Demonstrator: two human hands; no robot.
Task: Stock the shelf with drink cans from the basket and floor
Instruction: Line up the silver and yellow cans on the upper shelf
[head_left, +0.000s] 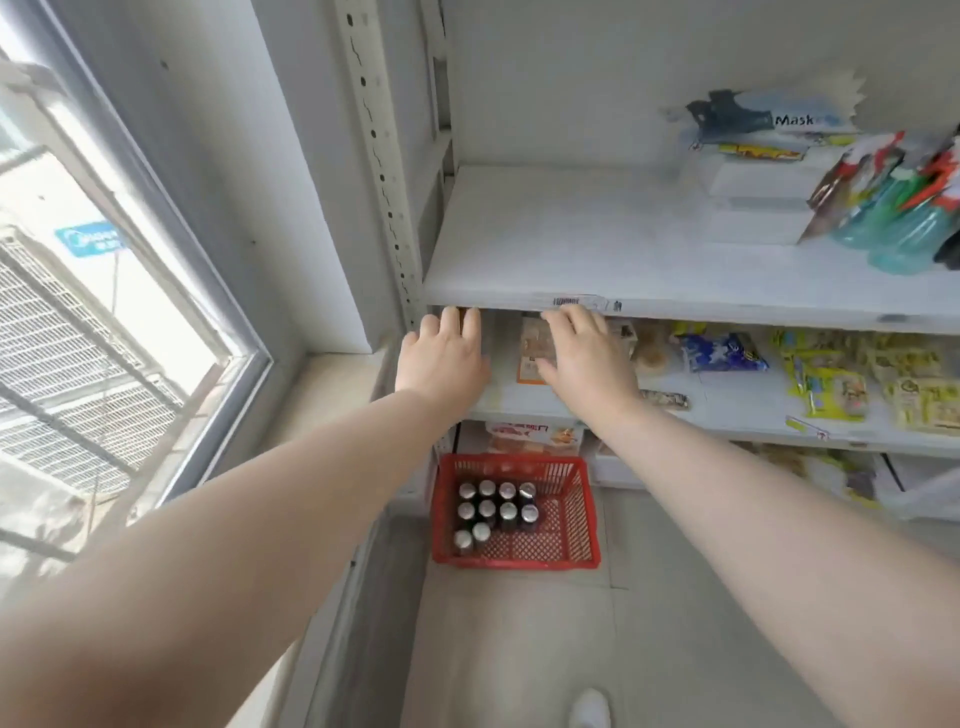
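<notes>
A white shoe (589, 709) stood on the tiled floor (519, 649) at the near edge. Beyond it, a red plastic basket (553, 543) sat on the floor against the foot of the shelving. Ten dark drink cans (493, 512) stood upright in its left half, packed together towards the far left corner.

Above the basket, both bare arms reached to the middle shelf (737, 415). The left grip (444, 353) hung at the shelf's left end with straight fingers. Its fingertips met the lip of the upper shelf (571, 244), and it visibly clasped nothing. The right grip (587, 353), just beside it, lay spread and flat over an orange-brown packet (532, 358), also grasping nothing.

Further right on the middle shelf lay a blue packet (722, 353) and yellow packets (831, 384). The upper shelf carried white boxes (753, 179), teal bottles (893, 234) and a mask box (795, 122) at its right end. A window (104, 260) filled the left side.
</notes>
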